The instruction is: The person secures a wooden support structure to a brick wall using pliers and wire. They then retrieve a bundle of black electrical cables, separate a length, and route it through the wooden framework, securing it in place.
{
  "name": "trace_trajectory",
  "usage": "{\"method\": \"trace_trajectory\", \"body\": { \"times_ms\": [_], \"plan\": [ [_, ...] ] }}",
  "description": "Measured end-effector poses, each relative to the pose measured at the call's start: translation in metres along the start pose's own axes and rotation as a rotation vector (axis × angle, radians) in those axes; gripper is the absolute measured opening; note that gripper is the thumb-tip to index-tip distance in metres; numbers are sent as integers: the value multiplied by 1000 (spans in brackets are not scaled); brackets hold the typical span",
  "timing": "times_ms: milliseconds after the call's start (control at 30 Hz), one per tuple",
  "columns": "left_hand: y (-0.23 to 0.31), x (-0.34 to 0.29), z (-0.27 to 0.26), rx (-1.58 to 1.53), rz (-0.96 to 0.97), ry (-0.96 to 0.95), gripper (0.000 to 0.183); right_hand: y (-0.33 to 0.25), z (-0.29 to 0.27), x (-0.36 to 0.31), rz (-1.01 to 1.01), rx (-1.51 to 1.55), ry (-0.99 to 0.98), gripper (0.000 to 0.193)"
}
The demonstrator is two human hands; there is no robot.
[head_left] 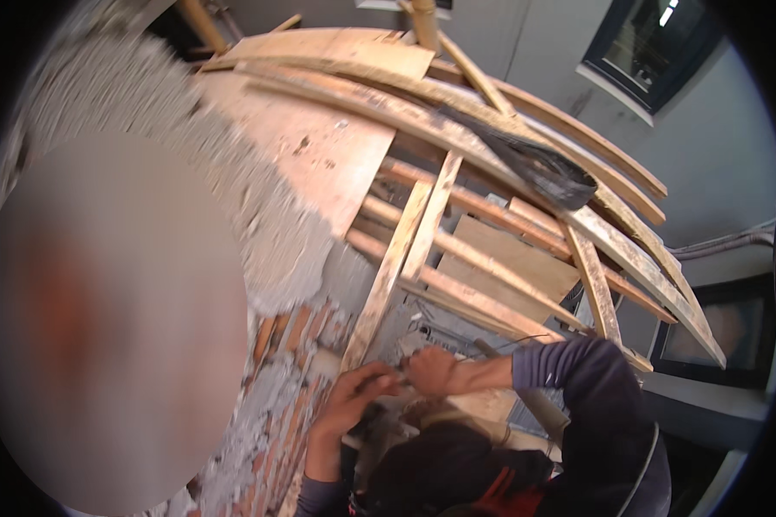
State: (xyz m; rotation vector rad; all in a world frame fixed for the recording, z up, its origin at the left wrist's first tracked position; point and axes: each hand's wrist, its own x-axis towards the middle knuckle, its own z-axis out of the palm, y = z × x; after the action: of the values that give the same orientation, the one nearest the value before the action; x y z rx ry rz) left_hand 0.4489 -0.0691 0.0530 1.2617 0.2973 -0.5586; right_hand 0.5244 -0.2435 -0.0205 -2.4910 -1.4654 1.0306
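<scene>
My left hand and my right hand meet low in the middle, in front of my body. The right hand is closed like a fist, its thumb side toward the left hand. My left fingers are curled and pressed together by the right hand's knuckles. Something small and greyish seems to sit between them, too blurred to name. A thin dark wire-like strand shows beside my right forearm. Close to the left hand stands a narrow upright wooden batten.
Wooden beams form an open frame with gaps ahead. A plywood sheet lies at far left, beside a rough mortar and brick wall. Black plastic drapes over the long planks. A grey wall with a window stands behind. A blurred oval hides the left.
</scene>
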Motion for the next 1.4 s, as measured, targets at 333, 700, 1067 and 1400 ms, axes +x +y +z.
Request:
{"method": "trace_trajectory", "body": {
  "times_ms": [333,700,1067,1400],
  "plan": [
    [-208,-18,18,-953,93,532,95,-21,-44,18,-18,-40,-482,37],
    [-157,69,35,-1413,287,665,67,-2,-35,26,-14,23,-461,36],
    [-175,96,34,-1429,394,694,31,23,-13,32,-17,166,-458,42],
    [-171,73,34,-1669,481,525,22,16,-12,21,253,884,-877,26]
  ]
}}
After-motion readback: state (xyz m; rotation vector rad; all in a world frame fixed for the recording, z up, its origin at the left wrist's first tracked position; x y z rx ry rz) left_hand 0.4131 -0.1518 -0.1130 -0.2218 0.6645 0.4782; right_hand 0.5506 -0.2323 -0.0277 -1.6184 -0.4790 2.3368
